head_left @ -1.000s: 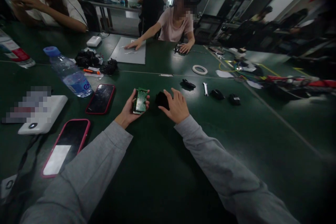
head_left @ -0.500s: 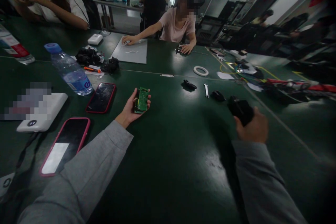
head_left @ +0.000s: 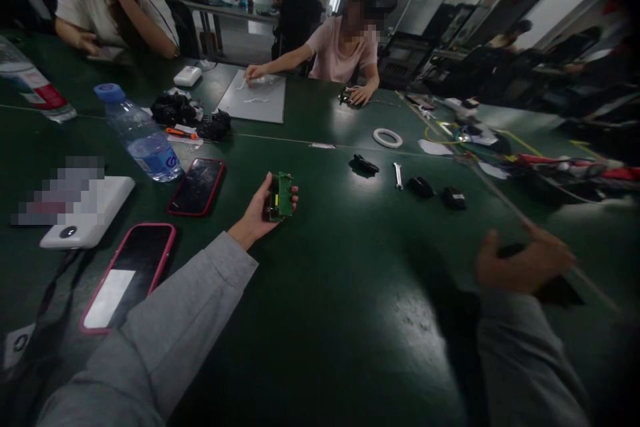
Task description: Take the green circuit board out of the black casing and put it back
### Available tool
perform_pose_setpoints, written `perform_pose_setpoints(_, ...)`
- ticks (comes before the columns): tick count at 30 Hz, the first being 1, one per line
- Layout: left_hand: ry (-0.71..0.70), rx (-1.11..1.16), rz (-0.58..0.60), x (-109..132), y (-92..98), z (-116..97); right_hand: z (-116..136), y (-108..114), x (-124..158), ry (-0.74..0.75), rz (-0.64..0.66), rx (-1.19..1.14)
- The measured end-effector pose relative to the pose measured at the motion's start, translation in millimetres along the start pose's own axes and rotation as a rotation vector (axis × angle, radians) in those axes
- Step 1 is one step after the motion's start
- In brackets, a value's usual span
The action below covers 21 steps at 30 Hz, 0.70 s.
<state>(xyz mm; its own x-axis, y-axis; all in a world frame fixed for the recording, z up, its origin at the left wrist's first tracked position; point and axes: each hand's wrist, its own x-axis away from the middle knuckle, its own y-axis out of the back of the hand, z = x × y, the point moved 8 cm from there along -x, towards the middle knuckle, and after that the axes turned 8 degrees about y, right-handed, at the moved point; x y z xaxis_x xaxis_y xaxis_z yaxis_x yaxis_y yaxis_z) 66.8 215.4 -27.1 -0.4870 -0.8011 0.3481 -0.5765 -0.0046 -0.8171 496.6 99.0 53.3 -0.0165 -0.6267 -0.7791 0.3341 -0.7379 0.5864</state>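
Observation:
My left hand [head_left: 263, 213] is closed round a small green circuit board [head_left: 281, 196], tilted on edge just above the dark green table [head_left: 320, 320]. My right hand [head_left: 523, 263] is far out to the right, smeared by motion, with a black part [head_left: 553, 290] dark under its fingers. Both my arms wear grey sleeves. Past the board lie several small black parts [head_left: 363, 163] and a small wrench [head_left: 398, 175].
Two phones lie at the left, one pink-cased [head_left: 127, 277] and one red-cased [head_left: 197, 187], beside a white power bank [head_left: 90, 210] and a water bottle [head_left: 140, 133]. A roll of white tape [head_left: 387, 138] lies farther back. Two people sit across the table, one by a grey mat [head_left: 255, 99]. Cables and tools [head_left: 550, 167] crowd the right.
My right hand picked the black part up from beside the board and swung it far to the right and down. My left hand tilted the board more on edge.

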Motion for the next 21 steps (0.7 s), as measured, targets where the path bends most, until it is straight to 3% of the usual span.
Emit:
perform_pose_setpoints(1,-0.008,-0.032,-0.017,-0.6,-0.2,2.4,28.5,-12.7,-0.9,0.002,-0.092,0.029)
perform_pose_setpoints(2,-0.012,-0.067,-0.030,-1.4,-0.4,4.9,61.1,-39.0,-1.1,0.000,-0.045,-0.088)
perform_pose_setpoints(4,-0.030,-0.139,-0.050,-3.0,0.3,8.0,137.3,-103.6,3.6,-0.027,0.202,-0.467)
perform_pose_setpoints(6,-0.046,-0.193,-0.082,-4.0,2.8,9.4,212.2,-151.2,9.5,-0.045,0.345,-0.741)
perform_pose_setpoints(9,-0.047,-0.209,-0.119,-3.5,4.9,11.4,279.1,-191.3,6.9,-0.112,0.353,-0.892)
perform_pose_setpoints(13,-0.157,-0.139,-0.151,0.6,3.9,6.3,300.3,-216.3,-4.3,-0.205,0.343,-0.951)
perform_pose_setpoints(16,-0.205,-0.131,-0.155,1.5,2.2,6.7,290.7,-225.9,-7.1,-0.330,0.350,-1.080)
perform_pose_setpoints(21,-0.176,-0.210,-0.036,0.0,-11.9,11.1,267.6,-239.8,-2.6,-0.664,0.368,-1.206)
